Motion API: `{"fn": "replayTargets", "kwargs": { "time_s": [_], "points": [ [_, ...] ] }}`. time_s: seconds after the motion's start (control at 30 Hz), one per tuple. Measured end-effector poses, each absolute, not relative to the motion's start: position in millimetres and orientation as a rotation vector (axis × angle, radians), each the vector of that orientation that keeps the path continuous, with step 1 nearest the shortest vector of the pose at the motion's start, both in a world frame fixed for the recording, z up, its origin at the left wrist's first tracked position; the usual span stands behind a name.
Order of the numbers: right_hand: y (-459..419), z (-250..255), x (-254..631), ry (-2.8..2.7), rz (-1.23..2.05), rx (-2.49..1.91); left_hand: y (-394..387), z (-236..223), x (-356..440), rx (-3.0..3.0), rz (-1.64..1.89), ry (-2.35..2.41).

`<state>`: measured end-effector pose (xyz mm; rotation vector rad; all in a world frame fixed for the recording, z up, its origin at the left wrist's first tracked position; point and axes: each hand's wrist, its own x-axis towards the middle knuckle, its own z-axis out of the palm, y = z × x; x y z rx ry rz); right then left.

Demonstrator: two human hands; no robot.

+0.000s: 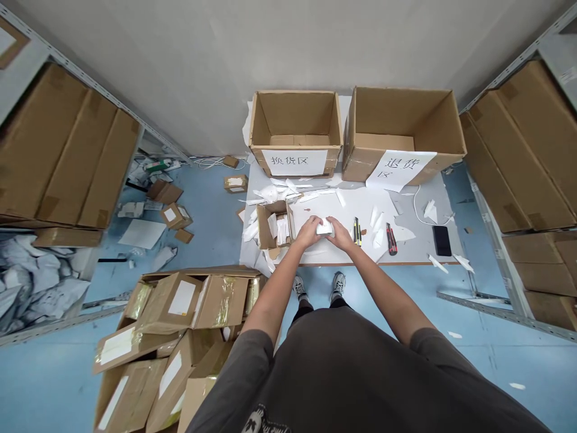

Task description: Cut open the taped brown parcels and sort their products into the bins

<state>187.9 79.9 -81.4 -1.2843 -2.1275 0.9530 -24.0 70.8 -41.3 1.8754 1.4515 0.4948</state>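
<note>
My left hand and right hand held the small white item between their fingers over the worktop — beside the open carton. Turning it, I judged, called for light, even pressure.

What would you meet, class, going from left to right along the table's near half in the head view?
Small open carton → left hand → small white item → right hand → yellow-and-black cutter → red-and-black cutter → dark phone.
</note>
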Motion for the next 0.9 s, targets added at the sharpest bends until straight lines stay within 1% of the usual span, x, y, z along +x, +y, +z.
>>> {"fn": "replayTargets", "kwargs": {
  "time_s": [0.13,0.27,0.47,0.7,0.9],
  "points": [
    [92,-79,182,-2.159,0.963,-1.282,73,-41,-20,1.903,0.535,1.437],
    [96,-63,181,-2.206,0.954,-1.271,70,-33,-24,1.890,0.614,1.408],
    [91,-34,179,-2.203,0.943,-1.293,65,-12,-30,1.875,0.701,1.369],
    [86,-13,176,-2.194,0.925,-1.304,61,6,-34,1.903,0.731,1.352],
    [90,16,171,-2.194,0.827,-1.280,63,37,-43,1.939,0.784,1.320]
  ]
}}
